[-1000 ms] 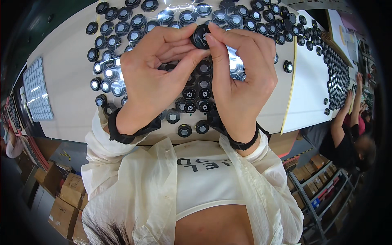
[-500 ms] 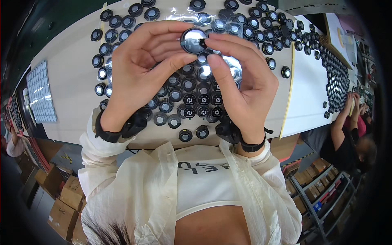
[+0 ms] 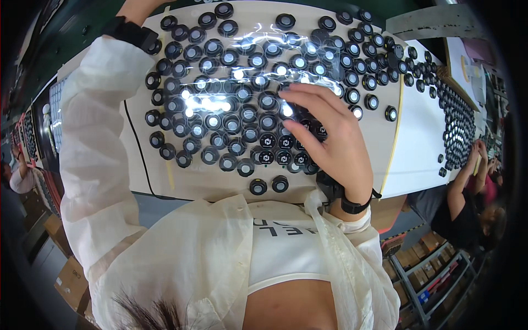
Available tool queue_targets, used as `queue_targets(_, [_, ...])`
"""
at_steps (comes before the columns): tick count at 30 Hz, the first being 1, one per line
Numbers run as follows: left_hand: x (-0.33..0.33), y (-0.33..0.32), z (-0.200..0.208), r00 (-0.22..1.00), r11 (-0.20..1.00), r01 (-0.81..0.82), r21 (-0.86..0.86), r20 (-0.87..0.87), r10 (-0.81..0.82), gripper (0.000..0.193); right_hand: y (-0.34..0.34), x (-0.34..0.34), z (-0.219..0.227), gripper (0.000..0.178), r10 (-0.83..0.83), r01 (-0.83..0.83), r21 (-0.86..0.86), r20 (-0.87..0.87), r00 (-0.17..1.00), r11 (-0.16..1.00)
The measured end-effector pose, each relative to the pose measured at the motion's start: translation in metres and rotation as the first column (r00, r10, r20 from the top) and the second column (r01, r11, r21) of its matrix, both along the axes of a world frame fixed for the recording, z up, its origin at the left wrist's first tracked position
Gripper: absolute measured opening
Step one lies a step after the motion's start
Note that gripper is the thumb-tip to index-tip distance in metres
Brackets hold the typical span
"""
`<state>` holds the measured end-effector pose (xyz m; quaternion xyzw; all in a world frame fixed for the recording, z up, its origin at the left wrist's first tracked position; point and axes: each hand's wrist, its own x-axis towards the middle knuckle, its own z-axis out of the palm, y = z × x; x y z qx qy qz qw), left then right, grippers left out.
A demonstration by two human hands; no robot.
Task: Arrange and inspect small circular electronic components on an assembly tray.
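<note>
My right hand (image 3: 338,135) hovers over the middle of the table, thumb and fingers curved and apart, with no piece visible between them. Below it lie many round black pieces with grey discs (image 3: 249,114), partly covered by a clear glossy sheet (image 3: 242,41) with strong glare. A few pieces near my right thumb have a white mark on a black face (image 3: 268,141). Stretched to the far left, my left hand (image 3: 142,6) is cut off by the top edge, so its fingers are hidden. A black band with a dark block (image 3: 132,34) is on that wrist.
At the right, more black pieces (image 3: 459,135) crowd a white surface beyond a yellow tape line (image 3: 394,140). A pale blue tray (image 3: 56,113) stands at the left. Co-workers (image 3: 467,209) are at both sides. A black cable (image 3: 140,148) crosses the table near my left sleeve.
My left hand has come away from the shiny round black piece and swung up and left, mostly out of view. The piece no longer shows between my fingers. My right hand is slightly lower.
</note>
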<state>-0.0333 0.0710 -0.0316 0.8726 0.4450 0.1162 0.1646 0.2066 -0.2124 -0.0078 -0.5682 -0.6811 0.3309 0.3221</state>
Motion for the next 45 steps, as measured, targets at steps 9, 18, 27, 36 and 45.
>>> queue_targets(9, [-0.078,-0.047,0.023,0.953,0.988,0.089,-0.130,-0.276,-0.122,0.045,0.001,0.039,0.006,0.019,-0.050,0.063,-0.113,0.118,0.992,0.992])
queue_targets(18, [-0.116,-0.062,-0.007,0.987,0.997,0.072,0.040,-0.150,-0.066,0.039,-0.007,0.031,0.009,0.022,0.176,-0.120,-0.217,0.260,0.949,0.969])
queue_targets(27, [0.055,-0.191,-0.015,0.849,0.866,0.481,0.136,0.174,-0.499,0.034,0.004,0.021,-0.003,0.011,0.085,-0.025,-0.247,0.233,0.969,0.969])
queue_targets(36, [0.063,-0.194,-0.030,0.832,0.859,0.501,0.107,0.216,-0.511,0.045,0.014,0.023,-0.008,0.011,0.204,-0.133,-0.227,0.326,0.923,0.965])
queue_targets(45, [0.060,-0.188,-0.033,0.824,0.859,0.504,0.093,0.245,-0.510,0.042,0.002,0.012,0.023,0.009,0.254,-0.188,-0.277,0.228,0.940,0.942])
